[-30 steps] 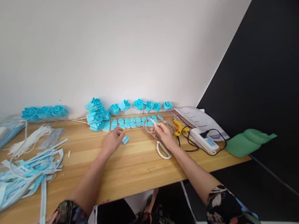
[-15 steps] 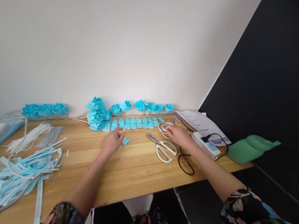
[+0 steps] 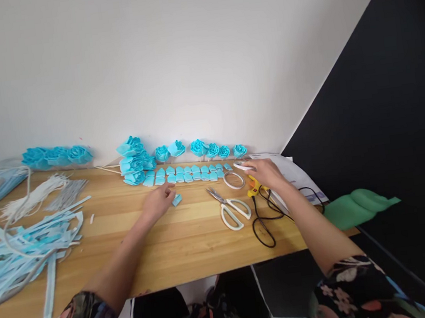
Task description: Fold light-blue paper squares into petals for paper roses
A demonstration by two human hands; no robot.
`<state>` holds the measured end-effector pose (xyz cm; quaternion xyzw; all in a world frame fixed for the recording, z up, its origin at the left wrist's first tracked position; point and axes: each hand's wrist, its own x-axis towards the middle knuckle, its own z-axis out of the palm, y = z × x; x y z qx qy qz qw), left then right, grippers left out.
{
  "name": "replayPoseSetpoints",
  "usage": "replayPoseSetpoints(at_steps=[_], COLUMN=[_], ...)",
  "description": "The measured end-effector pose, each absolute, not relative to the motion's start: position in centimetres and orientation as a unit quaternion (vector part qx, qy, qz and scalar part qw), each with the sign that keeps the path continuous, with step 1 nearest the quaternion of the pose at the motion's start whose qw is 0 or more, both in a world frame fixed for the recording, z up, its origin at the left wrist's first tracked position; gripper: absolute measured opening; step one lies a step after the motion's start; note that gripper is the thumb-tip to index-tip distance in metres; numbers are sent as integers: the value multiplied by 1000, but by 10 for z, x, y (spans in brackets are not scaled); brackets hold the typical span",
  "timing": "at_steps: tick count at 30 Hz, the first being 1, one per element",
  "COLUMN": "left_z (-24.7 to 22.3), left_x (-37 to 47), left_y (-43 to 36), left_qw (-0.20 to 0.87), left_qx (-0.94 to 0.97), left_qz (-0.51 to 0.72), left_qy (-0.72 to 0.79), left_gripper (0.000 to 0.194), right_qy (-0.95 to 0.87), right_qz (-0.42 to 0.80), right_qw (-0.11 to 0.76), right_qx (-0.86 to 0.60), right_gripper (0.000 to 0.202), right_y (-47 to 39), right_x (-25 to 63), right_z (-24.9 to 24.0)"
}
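My left hand (image 3: pixel 158 202) rests over the table just below the rows of cut light blue pieces (image 3: pixel 191 174), its fingers curled together; what its fingertips hold is too small to make out. A small folded blue piece (image 3: pixel 177 200) lies beside those fingers. Farther right, my right hand (image 3: pixel 265 170) grips a thin white ring (image 3: pixel 241 166), like a tape roll, at the far side of the table. A second ring (image 3: pixel 234 180) lies flat to the left of this hand. White-handled scissors (image 3: pixel 229 206) lie between my hands, their blades pointing away and left.
Blue paper flowers (image 3: pixel 132 161) line the wall. Blue strips (image 3: pixel 26 249) and white ties (image 3: pixel 33 196) lie at the left. A yellow tool (image 3: pixel 253 186) with a black cable, a printed sheet (image 3: pixel 293 169) and a green object (image 3: pixel 360 207) are at the right.
My right hand has moved right and slightly away, carrying one ring off the other. The yellow tool is now more exposed. My left hand has barely moved; the view has shifted slightly.
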<state>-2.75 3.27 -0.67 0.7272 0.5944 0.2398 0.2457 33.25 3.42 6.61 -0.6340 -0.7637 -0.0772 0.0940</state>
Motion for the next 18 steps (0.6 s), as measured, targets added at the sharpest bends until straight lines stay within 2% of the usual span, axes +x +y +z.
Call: replayPoseSetpoints(at_steps=[6,18], left_z=[-7,-2], left_x=[-28,-27], left_y=[33,31], left_qw=[255,259], left_qx=[726,726], left_qz=[241,235], left_qy=[591,592], left_gripper=[39,39], right_qy=[-765,-766], right_qz=[-103,-85], right_qw=[31,12], right_qx=[-635,-637], right_gripper=[25,30], right_y=[64,106], right_x=[348,355], right_z=[60,25])
